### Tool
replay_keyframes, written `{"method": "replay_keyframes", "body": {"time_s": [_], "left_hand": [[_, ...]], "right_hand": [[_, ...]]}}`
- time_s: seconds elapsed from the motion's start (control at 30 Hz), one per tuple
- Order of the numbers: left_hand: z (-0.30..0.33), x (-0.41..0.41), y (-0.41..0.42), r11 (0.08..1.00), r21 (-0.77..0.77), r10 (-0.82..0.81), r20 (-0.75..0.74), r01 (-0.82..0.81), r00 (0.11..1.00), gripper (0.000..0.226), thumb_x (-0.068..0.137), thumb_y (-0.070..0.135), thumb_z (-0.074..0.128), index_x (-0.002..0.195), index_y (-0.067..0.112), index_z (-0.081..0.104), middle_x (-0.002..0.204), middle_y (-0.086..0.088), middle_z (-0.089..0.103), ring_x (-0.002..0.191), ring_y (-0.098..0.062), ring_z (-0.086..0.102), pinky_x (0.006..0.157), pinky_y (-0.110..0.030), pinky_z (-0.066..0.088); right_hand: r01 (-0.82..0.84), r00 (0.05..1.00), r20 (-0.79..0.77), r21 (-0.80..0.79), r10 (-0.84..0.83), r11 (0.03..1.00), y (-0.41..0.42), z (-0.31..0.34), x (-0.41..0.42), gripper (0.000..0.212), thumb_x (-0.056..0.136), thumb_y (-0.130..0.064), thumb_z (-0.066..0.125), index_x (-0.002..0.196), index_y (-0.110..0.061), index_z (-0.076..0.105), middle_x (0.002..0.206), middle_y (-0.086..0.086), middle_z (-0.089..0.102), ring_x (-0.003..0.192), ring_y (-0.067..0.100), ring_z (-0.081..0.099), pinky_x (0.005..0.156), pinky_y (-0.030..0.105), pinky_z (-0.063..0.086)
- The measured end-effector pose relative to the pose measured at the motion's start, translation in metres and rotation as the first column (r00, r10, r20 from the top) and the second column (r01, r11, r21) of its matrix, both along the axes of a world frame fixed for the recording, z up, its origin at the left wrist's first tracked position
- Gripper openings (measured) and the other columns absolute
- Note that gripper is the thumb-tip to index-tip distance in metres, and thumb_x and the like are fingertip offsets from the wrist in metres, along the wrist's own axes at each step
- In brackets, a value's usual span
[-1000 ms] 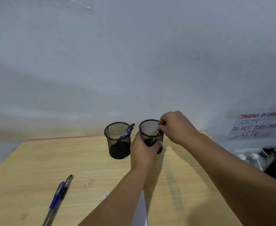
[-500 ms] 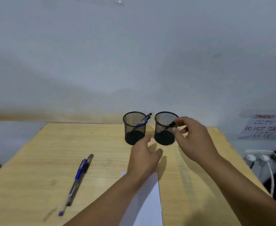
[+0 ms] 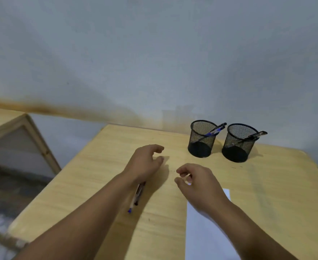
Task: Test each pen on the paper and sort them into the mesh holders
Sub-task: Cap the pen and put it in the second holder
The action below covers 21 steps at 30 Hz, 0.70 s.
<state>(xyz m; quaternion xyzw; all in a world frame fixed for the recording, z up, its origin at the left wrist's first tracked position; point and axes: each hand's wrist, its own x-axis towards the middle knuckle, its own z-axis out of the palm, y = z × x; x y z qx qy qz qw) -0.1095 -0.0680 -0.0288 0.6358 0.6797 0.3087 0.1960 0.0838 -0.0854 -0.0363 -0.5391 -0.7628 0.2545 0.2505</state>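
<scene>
A pale wooden table (image 3: 101, 177) with a light grain is filling the lower part of the head view, sitting against a plain grey-white wall (image 3: 154, 53) that is carrying a brownish smear just above the table's far edge. Left of the table, a light wooden frame (image 3: 32, 139) of some furniture is standing over a dim floor. Taking the left mesh holder (image 3: 201, 141) as the landmark: the right mesh holder (image 3: 238, 145) is standing upright just to its right, the two near each other but not touching, both at the far side of the table. A blue pen (image 3: 213, 131) is leaning in the left mesh holder, its long axis tilting up and to the right over the rim. A black pen (image 3: 255, 135) is leaning the same way in the right mesh holder. Nearer the camera and left of the left mesh holder, two loose pens (image 3: 137, 197) are lying together on the table, partly hidden under the left forearm, their long axis running from far right to near left, with a blue end showing nearest the camera. A white paper (image 3: 207, 228) is lying near the camera, below and slightly right of the landmark. The left hand (image 3: 145, 162) is hovering over the table with fingers loosely curled, holding nothing. The right hand (image 3: 197, 182) is hovering over the far end of the paper, loosely curled and empty too.
</scene>
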Motion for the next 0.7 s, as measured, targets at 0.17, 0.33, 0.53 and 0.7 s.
{"method": "replay_keyframes", "body": {"time_s": [0.17, 0.33, 0.53, 0.7], "left_hand": [[-0.003, -0.032, 0.007, 0.99, -0.137, -0.034, 0.001, 0.034, 0.999, 0.041, 0.098, 0.036, 0.053, 0.137, 0.024, 0.054, 0.141, 0.006, 0.054, 0.124, -0.015, 0.052, 0.095, -0.023, 0.038], [-0.009, -0.037, 0.009, 0.977, -0.168, -0.138, -0.038, 0.13, 0.99, 0.042, 0.097, 0.044, 0.052, 0.133, 0.022, 0.06, 0.14, 0.005, 0.056, 0.125, -0.014, 0.053, 0.1, -0.026, 0.039], [-0.01, -0.034, 0.009, 0.982, -0.113, -0.159, -0.078, 0.15, 0.984, 0.023, 0.095, 0.03, 0.056, 0.108, 0.025, 0.075, 0.117, 0.008, 0.071, 0.109, -0.011, 0.062, 0.095, -0.032, 0.049], [-0.002, -0.031, 0.008, 0.987, -0.026, -0.159, -0.053, 0.157, 0.986, 0.023, 0.097, 0.027, 0.055, 0.109, 0.023, 0.074, 0.114, 0.012, 0.069, 0.103, -0.006, 0.059, 0.087, -0.025, 0.045]], "right_hand": [[-0.111, 0.991, 0.068, -0.062, 0.115, 0.992, -0.025, -0.003, -0.037, 0.048, 0.078, -0.054, 0.07, 0.12, -0.032, 0.061, 0.112, -0.015, 0.062, 0.107, 0.005, 0.057, 0.087, 0.026, 0.049], [-0.146, 0.983, 0.102, -0.042, 0.15, 0.988, -0.037, -0.003, -0.062, 0.064, 0.062, -0.067, 0.072, 0.117, -0.037, 0.06, 0.114, -0.016, 0.062, 0.111, 0.006, 0.055, 0.091, 0.033, 0.049], [-0.166, 0.979, 0.122, 0.0, 0.165, 0.986, -0.039, -0.009, -0.071, 0.058, 0.066, -0.067, 0.069, 0.115, -0.038, 0.057, 0.114, -0.021, 0.058, 0.11, 0.008, 0.051, 0.092, 0.036, 0.047], [-0.178, 0.98, 0.084, -0.02, 0.179, 0.984, -0.044, 0.0, -0.063, 0.041, 0.077, -0.048, 0.067, 0.115, -0.04, 0.055, 0.101, -0.022, 0.056, 0.104, 0.008, 0.054, 0.088, 0.033, 0.048]]}}
